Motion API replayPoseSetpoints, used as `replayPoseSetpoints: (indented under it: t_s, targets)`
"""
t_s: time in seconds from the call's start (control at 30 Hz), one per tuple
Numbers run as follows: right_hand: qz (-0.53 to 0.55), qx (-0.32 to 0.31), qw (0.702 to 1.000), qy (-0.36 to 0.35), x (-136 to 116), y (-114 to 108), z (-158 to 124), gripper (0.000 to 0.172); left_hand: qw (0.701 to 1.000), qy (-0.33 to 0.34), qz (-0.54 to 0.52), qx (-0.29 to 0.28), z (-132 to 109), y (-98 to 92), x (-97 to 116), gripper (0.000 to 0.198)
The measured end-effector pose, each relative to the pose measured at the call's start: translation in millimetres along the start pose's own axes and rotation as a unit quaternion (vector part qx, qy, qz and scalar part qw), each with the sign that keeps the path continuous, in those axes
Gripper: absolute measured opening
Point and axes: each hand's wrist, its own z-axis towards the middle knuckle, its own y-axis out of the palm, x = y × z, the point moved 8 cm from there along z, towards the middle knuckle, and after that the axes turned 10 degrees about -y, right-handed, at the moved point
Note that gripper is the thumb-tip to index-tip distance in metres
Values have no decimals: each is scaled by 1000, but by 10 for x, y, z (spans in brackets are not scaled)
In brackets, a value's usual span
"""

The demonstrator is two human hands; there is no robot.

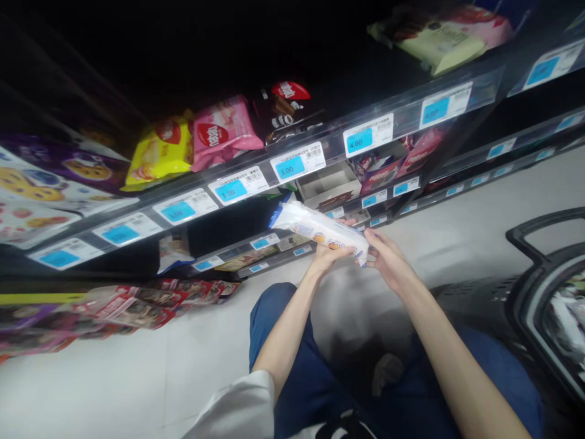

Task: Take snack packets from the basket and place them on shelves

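Observation:
A long white snack packet (pixel 315 227) with blue ends and orange print is held in front of the lower shelves. My left hand (pixel 326 256) grips it from below near its middle. My right hand (pixel 386 259) pinches its right end, fingers closed on the wrapper. Both forearms reach up from my blue-trousered knees (pixel 283 341). The packet sits just below the shelf rail (pixel 256 177) with blue price tags.
Shelves hold yellow (pixel 159 149), pink (pixel 223 131) and dark wafer bags, purple biscuit boxes (pixel 55 177) at left, red packets (pixel 137 305) low down. A dark shopping basket (pixel 543 286) stands on the pale floor at right.

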Motion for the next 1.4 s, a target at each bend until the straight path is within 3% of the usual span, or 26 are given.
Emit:
replayPoseSetpoints:
  t_s: [0.13,0.23,0.3,0.37,0.43,0.5,0.6,0.67,0.73,0.83,1.03,1.23,1.4]
  targets:
    - [66,-79,993,49,82,105,-53,28,999,0,-38,3,-2,-19,1,76]
    - [70,-132,988,41,110,198,-101,34,999,-19,-34,-16,-19,47,27,78]
    - [25,-129,990,-53,-12,205,-90,46,998,-38,-30,-28,-25,96,36,81]
    - [-64,-112,969,-210,-248,200,-112,58,998,-43,-40,-32,-23,117,50,86]
    - [-179,-94,901,-384,-487,218,-232,59,997,-34,-62,-30,-17,105,67,91]
    - [-290,-97,802,-513,-587,282,-404,45,996,-16,-80,-21,-12,58,83,94]
    - [-400,-139,684,-594,-501,386,-580,31,998,0,-59,16,-16,-76,77,97]
    - [-431,-154,648,-608,-442,420,-633,32,999,-4,-17,43,-24,-165,61,93]
    - [-433,-149,639,-618,-456,436,-663,35,998,-10,21,55,-35,-224,58,82]
    - [-420,-139,649,-619,-550,453,-673,45,998,-11,43,52,-58,-249,85,70]
    - [-432,-130,654,-607,-637,449,-647,54,1000,7,3,-23,-93,-112,160,83]
    - [-438,-128,658,-599,-572,442,-621,55,1000,-18,16,-3,-70,-162,99,84]
    - [-442,-130,660,-593,-562,407,-572,57,999,3,-30,-22,-55,-148,124,85]
